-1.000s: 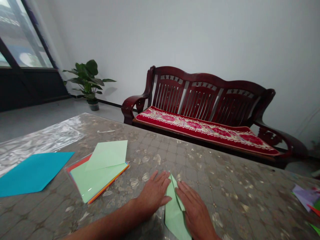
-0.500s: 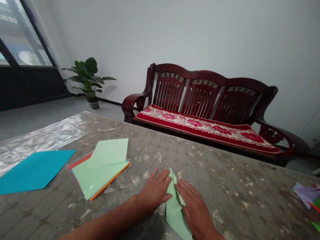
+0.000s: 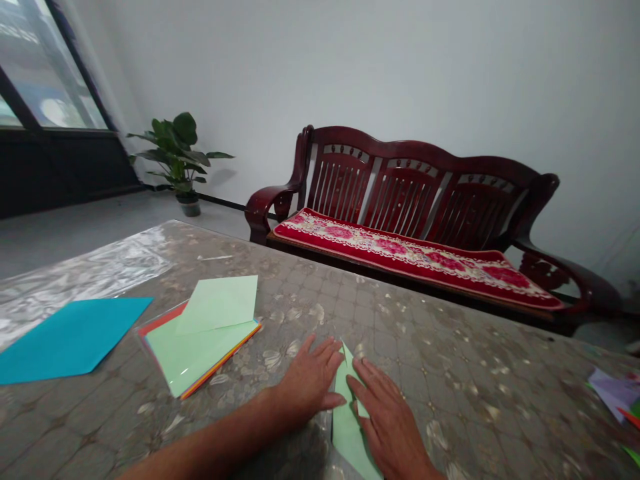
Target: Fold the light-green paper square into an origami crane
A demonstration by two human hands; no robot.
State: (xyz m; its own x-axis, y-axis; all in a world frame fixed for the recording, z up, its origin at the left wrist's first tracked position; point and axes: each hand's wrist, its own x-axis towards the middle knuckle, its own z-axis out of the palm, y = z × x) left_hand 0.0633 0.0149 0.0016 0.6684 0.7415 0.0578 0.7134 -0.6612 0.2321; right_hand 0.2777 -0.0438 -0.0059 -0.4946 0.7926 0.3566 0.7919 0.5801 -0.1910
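I see the left hand [image 3: 311,380] and right hand [image 3: 387,415], unclenched, upon the pale-green folded paper sheet [image 3: 350,433], probably light, easily creased, best held by edges.

Shows thin, smooth and matt paper in the folded green sheet [image 3: 345,427] and in the blue sheet [image 3: 75,340], but glossy, clear plastic around the paper stack [image 3: 200,355]. Shines like smooth plastic on the patterned counter [image 3: 310,300], and more strongly, with many wrinkles, on the film [image 3: 120,263] at its left part. Looks like polished, glossy, dark wood in the bench [image 3: 407,183], and like matt cloth in the seat cover [image 3: 390,245].
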